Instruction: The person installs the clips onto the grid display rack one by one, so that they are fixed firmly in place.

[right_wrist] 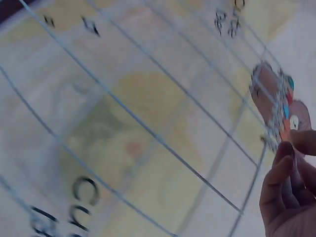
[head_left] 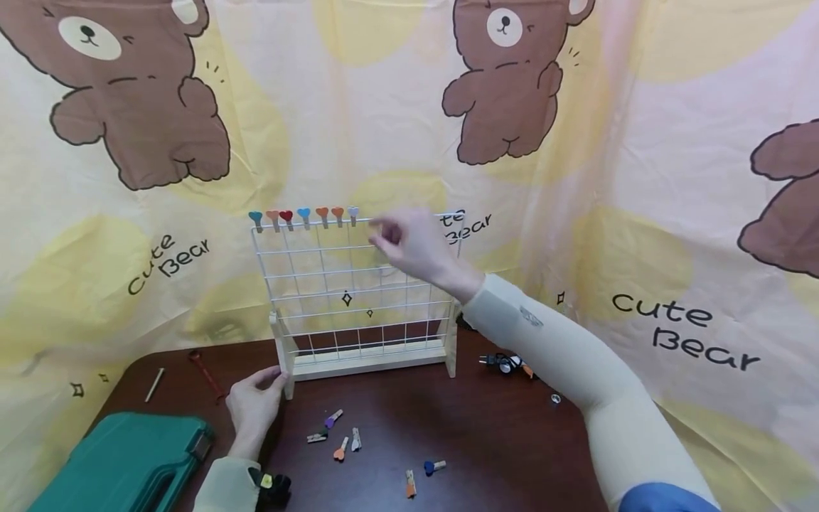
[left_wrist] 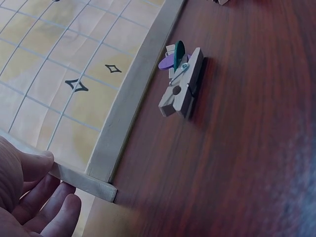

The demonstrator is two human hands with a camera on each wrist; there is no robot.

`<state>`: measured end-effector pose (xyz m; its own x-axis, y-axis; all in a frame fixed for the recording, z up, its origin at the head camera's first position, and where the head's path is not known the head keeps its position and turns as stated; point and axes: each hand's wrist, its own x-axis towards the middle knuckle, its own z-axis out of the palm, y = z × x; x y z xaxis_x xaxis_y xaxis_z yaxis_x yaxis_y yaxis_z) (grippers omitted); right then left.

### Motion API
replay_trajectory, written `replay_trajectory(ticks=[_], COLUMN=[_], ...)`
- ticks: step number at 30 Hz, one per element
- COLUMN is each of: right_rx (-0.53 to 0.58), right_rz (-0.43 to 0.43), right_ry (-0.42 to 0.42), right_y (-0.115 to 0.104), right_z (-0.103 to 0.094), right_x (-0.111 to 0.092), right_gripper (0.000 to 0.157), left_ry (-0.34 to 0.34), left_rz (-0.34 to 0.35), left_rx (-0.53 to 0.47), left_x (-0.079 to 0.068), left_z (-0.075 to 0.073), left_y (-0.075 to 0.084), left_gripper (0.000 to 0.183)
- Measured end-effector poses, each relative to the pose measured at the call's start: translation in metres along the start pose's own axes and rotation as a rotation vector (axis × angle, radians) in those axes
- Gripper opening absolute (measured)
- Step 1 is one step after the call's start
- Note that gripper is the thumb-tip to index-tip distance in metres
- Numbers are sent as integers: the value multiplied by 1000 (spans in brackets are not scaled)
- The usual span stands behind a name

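A white wire grid rack [head_left: 358, 274] stands in a pale wooden base [head_left: 371, 364]. Small heart-topped clothespins, such as a red one [head_left: 286, 217] and a lavender one [head_left: 353, 215], line the left part of its top wire. My left hand [head_left: 254, 404] pinches the base's left leg [left_wrist: 81, 181] between thumb and fingers. Raised beside the lavender clothespin, my right hand [head_left: 412, 245] has its thumb and index finger close together at the top wire. Whether something is between those fingertips is hidden and blurred. In the right wrist view, the fingers [right_wrist: 284, 170] cover part of the clothespin row.
Several loose clothespins lie in front of the rack, among them a purple one [head_left: 330, 422], a blue one [head_left: 434, 467] and an orange one [head_left: 411, 485]. A green case [head_left: 121, 455] sits at left. A plugged cable [head_left: 505, 364] lies at right; a bear-print curtain [head_left: 384, 107] hangs behind.
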<state>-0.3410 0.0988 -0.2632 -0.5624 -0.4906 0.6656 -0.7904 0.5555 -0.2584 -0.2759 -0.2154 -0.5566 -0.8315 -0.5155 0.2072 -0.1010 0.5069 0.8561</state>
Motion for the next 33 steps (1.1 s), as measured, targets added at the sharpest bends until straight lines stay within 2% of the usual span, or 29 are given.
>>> replay_trajectory(ticks=[2,5,8,10,14,17,21,26,30,33], right_rx=[75,165,222,211,198,160,156,79,-13,-2], right_rz=[-50,-103,-126,-131,-71,-18,-16,-142,-264,-285], right_ry=[-67,-237,-473,-635,-913,-1004,-999,-910,-743,-570], right_y=[4,10,15,16,19,19,20,24,29,29], right_z=[7,22,38,50,73,86,96,94,84,65], right_x=[-27,-73,-124,-158,-218,-249,-268,-260,-230,-189], right_gripper=[15,7,4,2,16,26,32,30,15,9], left_ry=[5,12,17,17,15,14,14,23,29,28], left_rz=[7,14,19,21,22,21,26,40,43,42], left_rx=[-2,0,2,1,-3,-2,2,10,7,4], left_x=[0,-1,-1,-1,-1,-1,-1,-2,-2,-2], left_z=[0,0,0,1,2,1,1,2,2,2], left_y=[0,0,-1,-1,-1,-1,-1,-3,-3,-2], left_gripper=[28,27,27,27,28,28,29,27,26,26])
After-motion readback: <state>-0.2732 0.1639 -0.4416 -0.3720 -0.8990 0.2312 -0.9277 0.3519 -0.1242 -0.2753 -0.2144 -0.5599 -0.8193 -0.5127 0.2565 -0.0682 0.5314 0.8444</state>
